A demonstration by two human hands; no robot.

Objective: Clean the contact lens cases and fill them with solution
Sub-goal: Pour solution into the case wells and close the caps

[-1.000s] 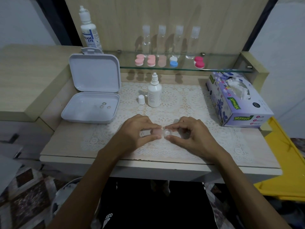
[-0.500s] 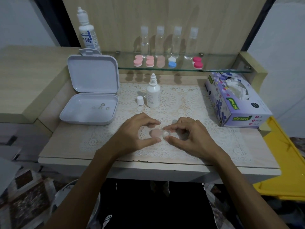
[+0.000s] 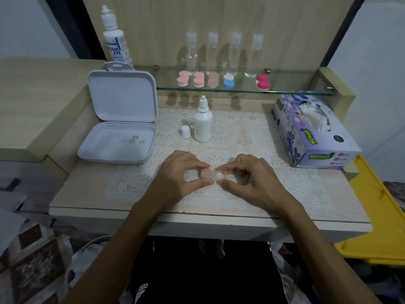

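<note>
With the lace mat [image 3: 241,132] as landmark: off its left edge lies a white hinged box [image 3: 118,141], lid propped open, three small rings in its tray. Behind the box stands a tall solution bottle [image 3: 115,40]. At the mat's back, left of centre, a small white dropper bottle [image 3: 203,122] stands upright with its loose cap [image 3: 185,131] just to its left. Above the mat's rear edge a glass shelf [image 3: 295,89] carries five closed lens cases [image 3: 223,80] and four clear bottles [image 3: 223,53].

On the mat's front centre, the left hand [image 3: 175,178] pinches the pink-lidded side of a contact lens case [image 3: 211,174] between curled thumb and forefinger. The right hand [image 3: 254,183] pinches the clear, uncapped side of the same case in the same way, other fingers curled. The case seems to sit on or just above the mat.

At the mat's right rear sits a tissue box [image 3: 311,137].
</note>
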